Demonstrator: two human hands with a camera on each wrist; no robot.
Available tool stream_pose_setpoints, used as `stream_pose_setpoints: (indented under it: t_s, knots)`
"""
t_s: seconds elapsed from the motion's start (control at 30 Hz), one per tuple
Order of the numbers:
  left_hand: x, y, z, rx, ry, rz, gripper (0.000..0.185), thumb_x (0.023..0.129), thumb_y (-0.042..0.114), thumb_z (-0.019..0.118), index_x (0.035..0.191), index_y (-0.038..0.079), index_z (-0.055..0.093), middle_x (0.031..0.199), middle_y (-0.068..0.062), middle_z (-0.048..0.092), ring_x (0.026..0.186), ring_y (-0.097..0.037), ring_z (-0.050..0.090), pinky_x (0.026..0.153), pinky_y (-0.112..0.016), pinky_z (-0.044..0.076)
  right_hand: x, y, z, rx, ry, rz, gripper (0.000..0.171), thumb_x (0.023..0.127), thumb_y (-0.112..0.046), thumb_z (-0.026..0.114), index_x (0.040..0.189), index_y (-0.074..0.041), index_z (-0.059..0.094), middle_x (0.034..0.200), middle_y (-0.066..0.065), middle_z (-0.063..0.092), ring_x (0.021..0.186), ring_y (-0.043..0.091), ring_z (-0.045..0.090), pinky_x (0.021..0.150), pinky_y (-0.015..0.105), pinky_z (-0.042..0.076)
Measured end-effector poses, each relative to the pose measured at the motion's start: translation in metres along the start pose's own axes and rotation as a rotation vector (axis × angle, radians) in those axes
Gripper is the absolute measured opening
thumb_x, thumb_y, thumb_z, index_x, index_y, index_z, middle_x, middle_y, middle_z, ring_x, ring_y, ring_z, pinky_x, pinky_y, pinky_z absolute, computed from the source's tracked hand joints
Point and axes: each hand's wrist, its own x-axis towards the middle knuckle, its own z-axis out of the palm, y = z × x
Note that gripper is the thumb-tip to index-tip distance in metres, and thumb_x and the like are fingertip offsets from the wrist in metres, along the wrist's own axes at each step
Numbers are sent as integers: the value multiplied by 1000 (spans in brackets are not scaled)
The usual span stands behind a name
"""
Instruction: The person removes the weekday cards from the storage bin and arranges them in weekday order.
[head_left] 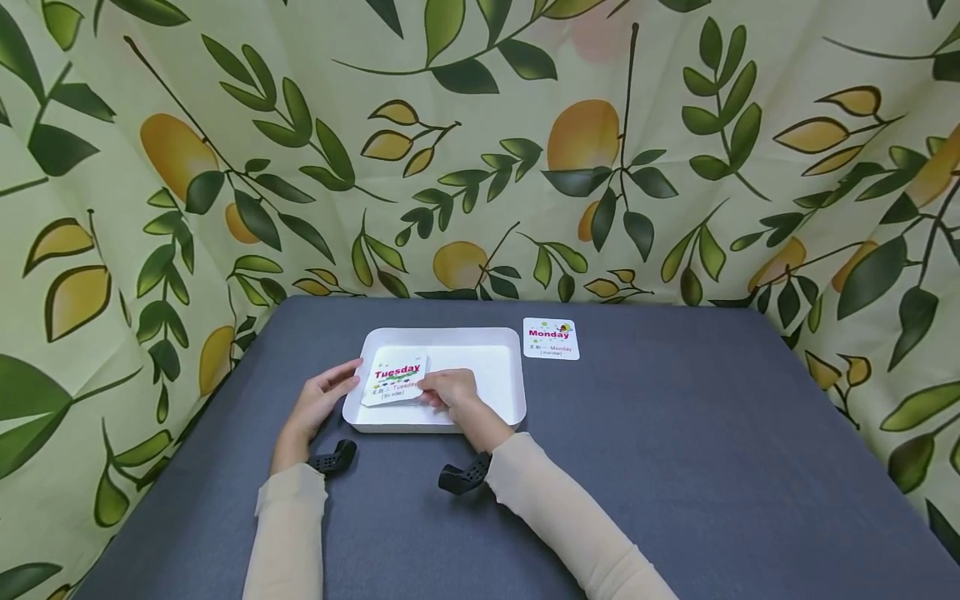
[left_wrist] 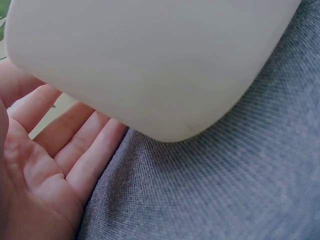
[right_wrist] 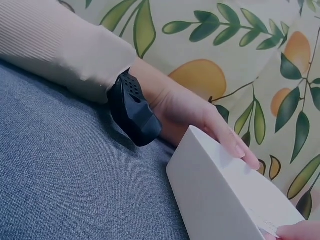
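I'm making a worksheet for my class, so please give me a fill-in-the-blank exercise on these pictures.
The largest word on the card in the right hand is ____.
The largest word on the other card, lying on the table, is ____.
The tray beside the left hand is coloured ____.

Missing words: Tuesday; Monday; white.

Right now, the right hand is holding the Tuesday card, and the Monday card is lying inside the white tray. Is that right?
Not quite: the Monday card isn't inside the white tray. The head view shows it lying on the dark tabletop, to the right of the tray. The right hand is holding the Tuesday card, as you said.
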Motion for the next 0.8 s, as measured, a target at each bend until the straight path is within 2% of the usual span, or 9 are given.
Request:
stream_pose_setpoints:
  t_s: [0.27, 0.8]
  knots:
    - [1, -1, 0, -6, 1, -8, 55, 97, 33, 57, 144, 8, 44, 151, -16, 43, 100, 24, 44, 87, -2, 36, -1, 0, -2, 75, -19, 35, 21, 80, -3, 72, 100, 3, 70, 54, -1, 61, 43, 2, 56, 44, 13, 45]
    - [-1, 1, 0, 23, -1, -23, 55, 97, 35, 57, 144, 9, 45, 151, -15, 44, 100, 24, 43, 87, -2, 34, 1, 0, -7, 76, -97, 49, 19, 84, -4, 70, 102, 2, 69, 56, -1, 62, 46, 3, 58, 46, 14, 48]
